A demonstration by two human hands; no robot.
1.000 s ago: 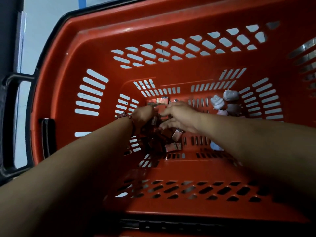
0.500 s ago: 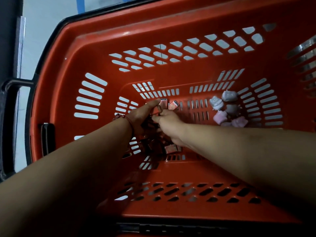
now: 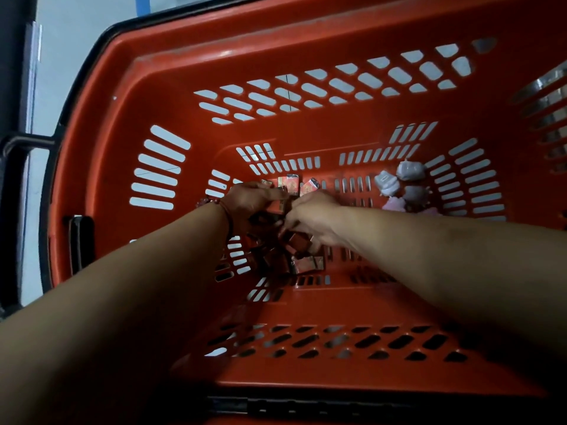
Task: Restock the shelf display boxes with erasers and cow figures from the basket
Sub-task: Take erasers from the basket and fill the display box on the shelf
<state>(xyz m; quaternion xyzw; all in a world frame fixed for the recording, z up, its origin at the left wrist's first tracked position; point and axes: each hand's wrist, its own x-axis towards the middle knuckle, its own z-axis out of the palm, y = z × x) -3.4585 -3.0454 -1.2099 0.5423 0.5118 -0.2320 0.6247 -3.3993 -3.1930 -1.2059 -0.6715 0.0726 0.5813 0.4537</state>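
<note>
Both my forearms reach down into a red plastic basket (image 3: 129, 124). A pile of small wrapped erasers (image 3: 306, 263) lies on its floor at the middle. My left hand (image 3: 250, 199), with a red bracelet on the wrist, is curled around a few erasers at the far side of the pile. Touching it fingertip to fingertip, my right hand (image 3: 314, 216) is closed over an eraser (image 3: 297, 240) on top of the pile. Several grey and pink cow figures (image 3: 399, 187) lie in the basket's far right corner, partly hidden by my right forearm.
The basket has slotted walls and a black rim, with a black handle (image 3: 15, 185) at the left. Pale floor (image 3: 70, 35) shows beyond the rim at the upper left. A metal rack (image 3: 552, 96) is visible through the right wall's slots.
My right hand has shifted slightly nearer over the eraser pile and stays against the left hand. My right forearm now covers the lower pink figures. The view has tilted a little.
</note>
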